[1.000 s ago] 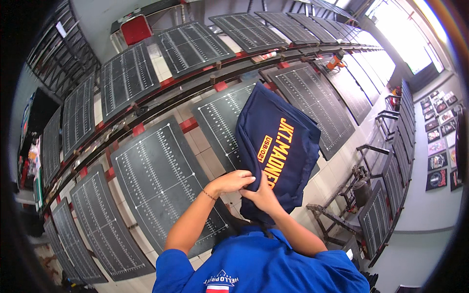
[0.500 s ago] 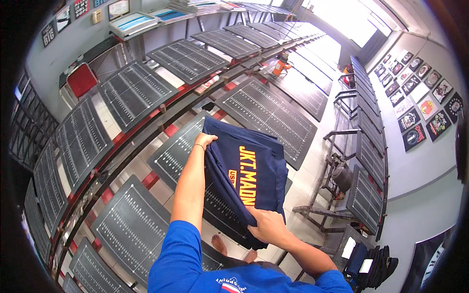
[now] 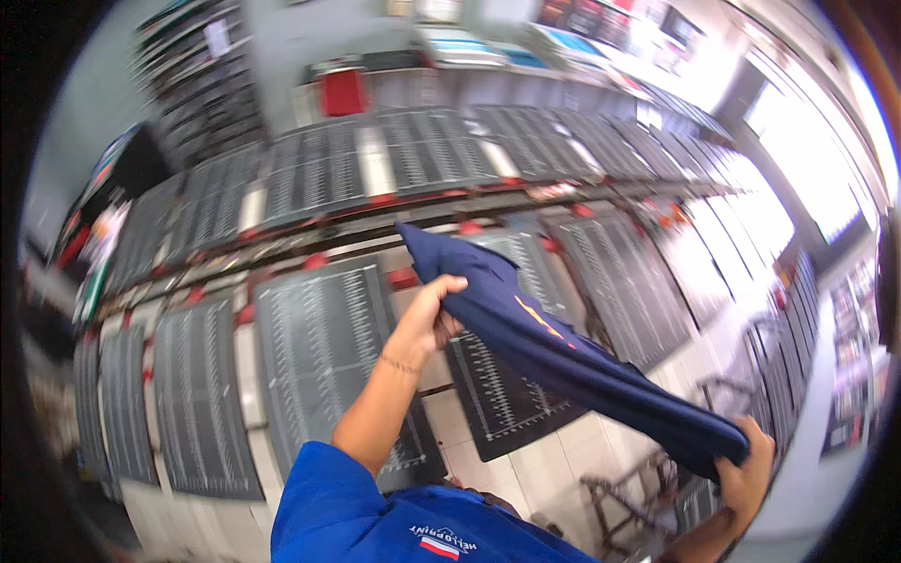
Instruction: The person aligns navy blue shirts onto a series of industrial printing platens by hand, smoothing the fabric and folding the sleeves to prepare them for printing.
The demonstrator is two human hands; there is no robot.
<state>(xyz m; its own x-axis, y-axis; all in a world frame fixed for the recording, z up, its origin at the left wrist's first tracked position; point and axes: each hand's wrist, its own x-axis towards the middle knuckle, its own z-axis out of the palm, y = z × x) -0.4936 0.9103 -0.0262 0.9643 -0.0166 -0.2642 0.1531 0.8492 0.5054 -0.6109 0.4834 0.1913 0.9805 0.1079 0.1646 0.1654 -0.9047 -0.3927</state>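
Note:
A navy shirt (image 3: 582, 361), folded into a long band, stretches slantwise between my two hands. A little of its yellow-orange print shows along the upper fold; the rest is turned out of sight. My left hand (image 3: 430, 319) is closed on the upper left part, and a pointed corner of cloth sticks up beyond it. At the lower right end, my right hand (image 3: 748, 464) grips the folded edge. Beneath the shirt lies a dark printing board (image 3: 511, 403) with white ruler marks, partly covered from view. The cloth appears held above this board.
More marked boards stand to the left (image 3: 324, 328) and right (image 3: 629, 286). Past a metal rail (image 3: 352, 230) runs a far row of boards (image 3: 432, 150). A red chair back (image 3: 344, 93) and stacked flat frames (image 3: 465, 47) are behind. A metal stand (image 3: 615, 502) occupies the lower right.
The view has swung left. The shirt, earlier spread with its lettering facing up, is now lifted and folded into a band. My right hand has moved far out to the right, still gripping it.

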